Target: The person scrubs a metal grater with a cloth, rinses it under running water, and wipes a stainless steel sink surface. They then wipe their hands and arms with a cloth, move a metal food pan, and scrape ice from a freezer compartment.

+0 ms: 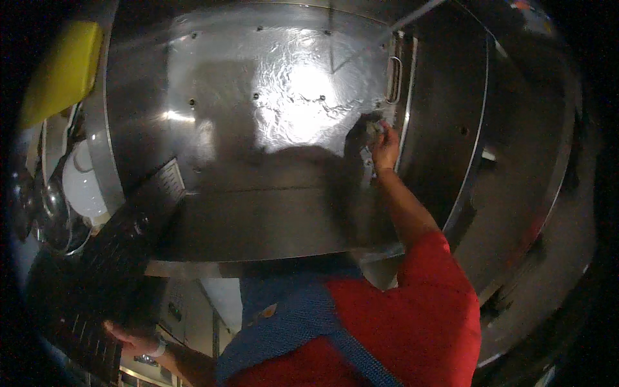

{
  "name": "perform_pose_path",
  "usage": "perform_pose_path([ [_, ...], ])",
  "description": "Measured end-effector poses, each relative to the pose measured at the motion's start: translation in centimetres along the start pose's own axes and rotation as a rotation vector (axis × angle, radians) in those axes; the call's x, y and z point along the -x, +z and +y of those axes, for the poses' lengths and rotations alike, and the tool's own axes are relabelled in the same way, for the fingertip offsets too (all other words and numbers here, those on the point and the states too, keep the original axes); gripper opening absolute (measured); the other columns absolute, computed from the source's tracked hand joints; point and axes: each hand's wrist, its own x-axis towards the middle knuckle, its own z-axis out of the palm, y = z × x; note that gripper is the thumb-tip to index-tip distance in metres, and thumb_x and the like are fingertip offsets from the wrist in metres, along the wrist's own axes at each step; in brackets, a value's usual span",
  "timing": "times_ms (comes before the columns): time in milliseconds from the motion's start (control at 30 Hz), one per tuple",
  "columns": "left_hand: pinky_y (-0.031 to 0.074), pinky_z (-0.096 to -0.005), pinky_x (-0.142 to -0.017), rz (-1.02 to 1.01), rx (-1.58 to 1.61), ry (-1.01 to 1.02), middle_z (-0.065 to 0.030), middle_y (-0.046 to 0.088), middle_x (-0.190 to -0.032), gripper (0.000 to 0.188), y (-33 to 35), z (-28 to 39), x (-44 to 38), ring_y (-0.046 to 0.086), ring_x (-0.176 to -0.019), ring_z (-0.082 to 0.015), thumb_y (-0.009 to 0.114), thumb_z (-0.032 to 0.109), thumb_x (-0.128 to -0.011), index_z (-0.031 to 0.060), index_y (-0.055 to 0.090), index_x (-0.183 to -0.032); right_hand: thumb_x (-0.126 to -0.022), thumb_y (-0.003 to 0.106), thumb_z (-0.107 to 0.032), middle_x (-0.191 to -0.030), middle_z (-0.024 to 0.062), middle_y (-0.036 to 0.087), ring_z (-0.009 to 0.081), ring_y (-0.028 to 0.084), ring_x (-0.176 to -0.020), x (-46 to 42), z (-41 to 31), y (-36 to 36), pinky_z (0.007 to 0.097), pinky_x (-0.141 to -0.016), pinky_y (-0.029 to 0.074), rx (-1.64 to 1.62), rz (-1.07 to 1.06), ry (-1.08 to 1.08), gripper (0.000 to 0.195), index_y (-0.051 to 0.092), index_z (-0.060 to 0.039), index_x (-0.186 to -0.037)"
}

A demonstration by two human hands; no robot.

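My right hand (386,149) grips a small pale scrubbing pad or wad (373,127). It is pressed near the right side of a wet, shiny stainless-steel panel (222,130) dotted with several screws or bolts. Down at the lower left, my left hand (135,339) is at the edge of a large dark slotted panel (116,237), its thumb showing and its other fingers mostly hidden. That panel slants up toward the steel and ends in a pale slotted strip (172,176).
A yellow board (63,77) stands at the upper left, above a white dish (83,181) and metal pans (54,198). A long slotted metal fitting (394,80) lies above my right hand. A thin rod (416,14) crosses the top right.
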Motion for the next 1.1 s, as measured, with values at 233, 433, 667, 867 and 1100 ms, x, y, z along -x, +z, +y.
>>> perform_pose_path([
  [233,0.042,-0.0346,-0.099,-0.075,-0.027,0.044,-0.0145,0.051,-0.128,0.036,-1.2,-5.6,2.0,0.052,-0.115,-0.0219,0.042,0.020,-0.097,-0.0008,0.049,-0.126,-0.089,0.047,-0.016,-0.098,0.0102,0.064,0.0289,0.059,-0.093,1.3,-6.2,15.0,0.0390,-0.081,0.046,-0.399,-0.495,-0.378,0.026,0.058,-0.0081,-0.111],
  [433,0.043,-0.0377,-0.093,0.125,0.242,-0.258,-0.0173,0.060,-0.113,0.029,-1.3,-3.8,2.8,0.058,-0.103,-0.0248,0.054,0.018,-0.091,-0.0054,0.057,-0.108,-0.088,0.046,-0.017,-0.106,0.0067,0.061,0.0280,0.056,-0.099,2.7,-18.0,24.5,0.0451,-0.087,0.042,-0.228,-0.550,-1.043,0.035,0.051,-0.0127,-0.122],
  [667,0.043,-0.0415,-0.091,0.299,0.422,-0.362,-0.0200,0.062,-0.108,0.028,-0.9,-2.8,2.7,0.059,-0.098,-0.0253,0.058,0.020,-0.090,-0.0048,0.060,-0.103,-0.078,0.050,-0.007,-0.095,0.0104,0.062,0.0290,0.059,-0.090,-13.0,-18.7,23.5,0.0418,-0.076,0.045,0.242,-0.463,-0.508,0.030,0.058,-0.0107,-0.107],
  [867,0.043,-0.0439,-0.090,0.214,0.248,-0.285,-0.0195,0.062,-0.110,0.032,-0.4,-2.8,3.4,0.060,-0.096,-0.0267,0.056,0.024,-0.091,-0.0036,0.059,-0.107,-0.083,0.048,-0.013,-0.091,0.0158,0.062,0.0330,0.060,-0.086,-14.8,-3.0,14.5,0.0438,-0.074,0.047,0.245,0.151,0.213,0.025,0.058,-0.0047,-0.104],
  [1100,0.046,-0.0388,-0.090,0.070,-0.410,0.173,-0.0197,0.058,-0.117,0.039,-1.2,-3.4,4.0,0.059,-0.102,-0.0281,0.054,0.020,-0.091,-0.0050,0.051,-0.121,-0.084,0.052,-0.022,-0.102,0.0195,0.058,0.0351,0.057,-0.092,-11.9,-5.2,16.3,0.0438,-0.082,0.044,-0.260,0.233,0.206,0.031,0.056,-0.0020,-0.107],
])
